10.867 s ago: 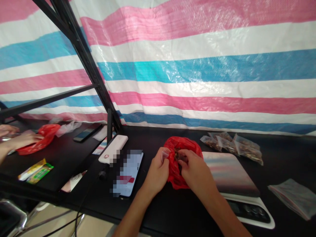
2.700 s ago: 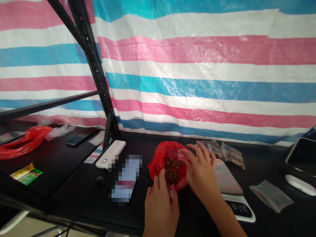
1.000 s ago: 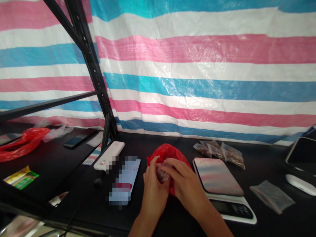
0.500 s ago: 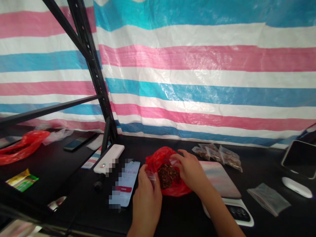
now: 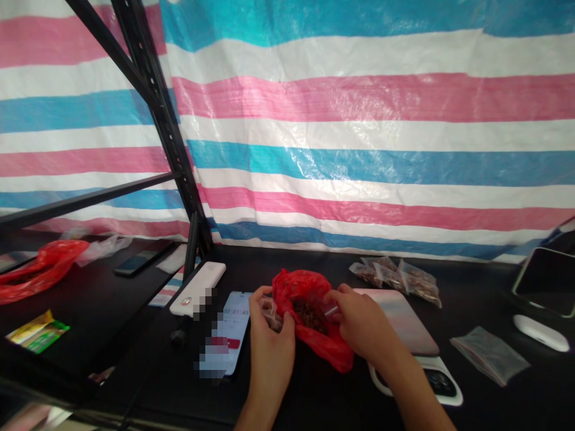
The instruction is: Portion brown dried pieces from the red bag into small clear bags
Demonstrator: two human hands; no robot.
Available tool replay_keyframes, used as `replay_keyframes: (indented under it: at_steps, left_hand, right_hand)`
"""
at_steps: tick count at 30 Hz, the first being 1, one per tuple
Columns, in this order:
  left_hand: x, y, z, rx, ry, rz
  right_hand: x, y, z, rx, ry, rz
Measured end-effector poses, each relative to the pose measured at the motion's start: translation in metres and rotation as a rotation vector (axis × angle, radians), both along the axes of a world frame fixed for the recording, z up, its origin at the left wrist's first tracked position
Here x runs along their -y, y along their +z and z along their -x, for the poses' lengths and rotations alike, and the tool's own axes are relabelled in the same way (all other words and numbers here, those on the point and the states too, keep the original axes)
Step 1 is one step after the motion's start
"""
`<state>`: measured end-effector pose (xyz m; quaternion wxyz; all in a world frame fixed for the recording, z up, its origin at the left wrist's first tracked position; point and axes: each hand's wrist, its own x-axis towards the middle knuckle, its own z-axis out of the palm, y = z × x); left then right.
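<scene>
A red plastic bag (image 5: 339, 350) lies with its mouth spread on the black table, holding loose brown dried bits (image 5: 309, 314). My left hand (image 5: 272, 341) is closed around a small clear plastic bag (image 5: 271, 312) at the left rim of the red bag. A few dark bits seem to show inside the small bag. From the right, my right hand (image 5: 363, 320) reaches over the opening, its fingers pinched on a small translucent piece. What that piece is I cannot make out. The fingertips of the right hand are just above the brown bits.
Left of my hands lie a lit phone (image 5: 229, 335) and a white power bank (image 5: 200, 287). Several filled clear bags (image 5: 398, 278) sit behind a pinkish flat case (image 5: 404, 323). Flat zip bags (image 5: 489, 354) and a white earbud case (image 5: 540, 333) are at right. A black post (image 5: 173, 137) rises left.
My left hand has turned, showing more of the small clear bag. My right hand has shifted slightly right and down. The red bag's near edge now spreads further toward me.
</scene>
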<state>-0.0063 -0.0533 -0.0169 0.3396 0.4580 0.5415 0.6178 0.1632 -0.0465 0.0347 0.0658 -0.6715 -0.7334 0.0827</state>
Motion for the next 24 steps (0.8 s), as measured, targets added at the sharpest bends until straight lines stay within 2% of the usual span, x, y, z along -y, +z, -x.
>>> replay_keyframes:
  at_steps: [5,10,17,24]
  left_hand:
    - [-0.002,-0.015,-0.001,-0.036,-0.093,0.093]
    - [-0.003,-0.015,0.001,-0.011,-0.245,0.139]
    - [-0.004,-0.011,-0.002,0.041,-0.263,0.059]
    - [-0.004,-0.006,-0.004,0.102,-0.28,0.084]
  right_hand:
    - [-0.001,-0.006,-0.001,-0.028,0.001,-0.043]
    - [0.0,-0.012,0.0,-0.026,0.033,-0.163]
    - [0.001,-0.013,0.001,-0.026,0.011,-0.09]
    - [0.003,-0.02,0.012,-0.11,-0.007,-0.058]
